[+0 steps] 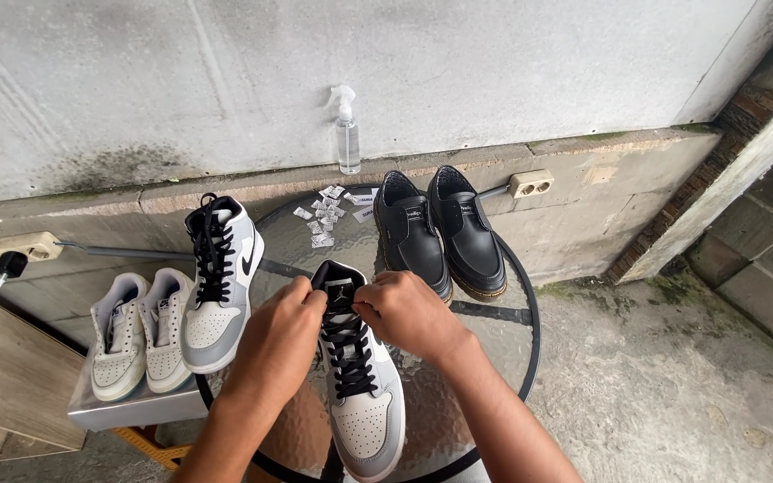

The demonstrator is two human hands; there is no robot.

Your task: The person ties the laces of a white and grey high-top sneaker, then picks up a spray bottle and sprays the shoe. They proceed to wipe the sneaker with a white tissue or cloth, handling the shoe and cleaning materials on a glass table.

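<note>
Bottom centre of the frame: a grey and white sneaker with black laces sits toe-toward-camera on a round glass table. Both hands are up at the tongue end. The left hand is curled shut, pinching what looks like a lace end at the top eyelets, and the right hand is closed the same way, fingers pinched on the lace right beside the tongue. The two hands nearly touch over the shoe's collar.

My read is that the lacing is down to the last eyelets, since the rows below already look crossed and snug. The next bit probably calls for keeping both ends evenly tight and feeding them through without twisting.

Just left of it, the matching sneaker stands laced on the table edge. Further left, a pale low pair rests on a silvery box. Upper right of the table is a pair of black shoes, with a scatter of small paper packets beside them. A clear spray bottle stands on the ledge by the wall, top centre.
</note>
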